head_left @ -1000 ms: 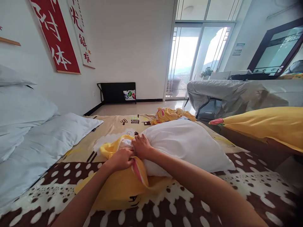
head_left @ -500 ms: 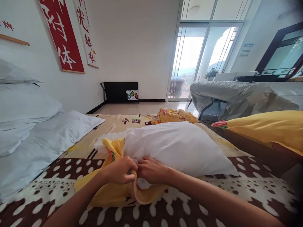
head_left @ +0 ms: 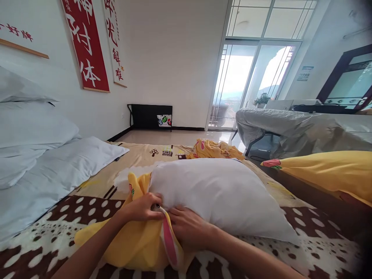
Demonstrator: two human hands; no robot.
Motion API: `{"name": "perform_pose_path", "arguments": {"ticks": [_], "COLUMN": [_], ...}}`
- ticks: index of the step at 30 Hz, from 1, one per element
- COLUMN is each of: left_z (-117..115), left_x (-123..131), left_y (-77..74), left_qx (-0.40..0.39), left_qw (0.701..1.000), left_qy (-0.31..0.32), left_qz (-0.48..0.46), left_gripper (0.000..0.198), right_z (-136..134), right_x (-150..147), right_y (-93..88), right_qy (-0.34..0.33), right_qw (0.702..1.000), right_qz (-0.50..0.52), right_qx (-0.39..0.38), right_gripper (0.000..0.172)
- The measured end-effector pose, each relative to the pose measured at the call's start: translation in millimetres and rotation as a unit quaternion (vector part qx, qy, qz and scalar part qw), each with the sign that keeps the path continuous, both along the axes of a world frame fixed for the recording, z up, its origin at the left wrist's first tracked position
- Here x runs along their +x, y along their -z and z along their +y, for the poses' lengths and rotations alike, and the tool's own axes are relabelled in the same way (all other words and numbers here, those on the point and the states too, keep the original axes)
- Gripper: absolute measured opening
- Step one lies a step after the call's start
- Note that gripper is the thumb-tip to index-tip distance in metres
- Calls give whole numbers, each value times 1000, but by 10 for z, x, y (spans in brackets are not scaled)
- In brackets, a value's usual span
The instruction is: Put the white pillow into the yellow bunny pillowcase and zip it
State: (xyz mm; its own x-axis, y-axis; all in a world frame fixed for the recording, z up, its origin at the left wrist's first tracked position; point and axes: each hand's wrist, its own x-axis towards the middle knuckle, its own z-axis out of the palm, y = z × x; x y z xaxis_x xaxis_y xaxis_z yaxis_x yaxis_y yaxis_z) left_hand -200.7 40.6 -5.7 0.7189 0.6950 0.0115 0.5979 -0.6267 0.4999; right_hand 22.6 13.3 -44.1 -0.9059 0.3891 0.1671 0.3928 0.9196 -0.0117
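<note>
A plump white pillow (head_left: pixel 215 190) lies on the patterned blanket in front of me, its left end partly inside a yellow pillowcase (head_left: pixel 136 244). My left hand (head_left: pixel 147 207) is closed on the rim of the pillowcase's opening, where a pink and white patch shows. Close beside it, my right hand (head_left: pixel 190 228) grips the near left part of the pillow; the rim of the case hides some of its fingers.
White pillows (head_left: pixel 37 128) are piled at the left. A yellow-covered pillow (head_left: pixel 328 166) rests at the right, and crumpled yellow cloth (head_left: pixel 215 149) lies at the bed's far edge. Beyond stands a plastic-covered table (head_left: pixel 290 120). The blanket (head_left: pixel 93 209) is brown and cream.
The pillowcase rim has opened wider and tilted, showing its pink patch. My left hand has shifted slightly left, and my right hand slightly lower. The camera view has tipped up a little.
</note>
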Motion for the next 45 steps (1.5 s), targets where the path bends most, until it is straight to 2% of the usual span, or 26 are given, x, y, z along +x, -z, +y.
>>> {"name": "perform_pose_path", "arguments": {"ticks": [3, 5, 7, 9, 12, 15, 16, 18, 21, 24, 29, 33, 39, 45], "left_z": [15, -12, -86, -195, -343, -328, -273, -99, 217, 432, 476, 436, 469, 437], "left_x": [-94, -26, 114, 250, 309, 166, 96, -32, -120, -78, 47, 50, 30, 202], "left_y": [342, 489, 524, 466, 317, 201, 173, 122, 60, 31, 6, -87, -336, -649], "left_qx": [-10, 18, 73, 122, 131, 98, 102, 142, 206, 224, 231, 240, 251, 237], "left_qw": [1000, 1000, 996, 986, 980, 988, 989, 978, 930, 903, 889, 875, 859, 881], "left_qy": [12, 18, 9, -13, -38, -31, -51, -143, -303, -360, -370, -384, -405, -365], "left_qz": [-18, 2, 54, 111, 147, 115, 93, 51, 34, 65, 139, 172, 185, 187], "left_gripper": [32, 27, 20, 18, 19, 13, 10, 12, 26, 31, 29, 35, 38, 38], "right_z": [154, 387, 678, 961, 1251, 1345, 1341, 1291, 1115, 833, 390, 253, 152, 134], "right_x": [320, 377, 304, 155, -76, -205, -219, -213, -169, -148, -170, -168, -250, -415], "right_y": [-437, -769, -1029, -1158, -1094, -862, -789, -688, -672, -745, -810, -843, -951, -765], "right_qy": [-16, 52, 147, 228, 279, 269, 262, 250, 239, 228, 210, 192, 173, 144], "right_qw": [999, 997, 986, 972, 960, 963, 964, 967, 969, 971, 968, 971, 974, 972], "right_qz": [30, 63, 65, 29, -12, -31, -38, -49, -56, -55, -66, -72, -111, -132], "right_qx": [-40, -16, 31, 47, 31, 22, 19, 16, 17, 51, 122, 120, 99, 131], "right_gripper": [29, 31, 34, 42, 53, 53, 52, 51, 53, 54, 49, 51, 45, 37]}}
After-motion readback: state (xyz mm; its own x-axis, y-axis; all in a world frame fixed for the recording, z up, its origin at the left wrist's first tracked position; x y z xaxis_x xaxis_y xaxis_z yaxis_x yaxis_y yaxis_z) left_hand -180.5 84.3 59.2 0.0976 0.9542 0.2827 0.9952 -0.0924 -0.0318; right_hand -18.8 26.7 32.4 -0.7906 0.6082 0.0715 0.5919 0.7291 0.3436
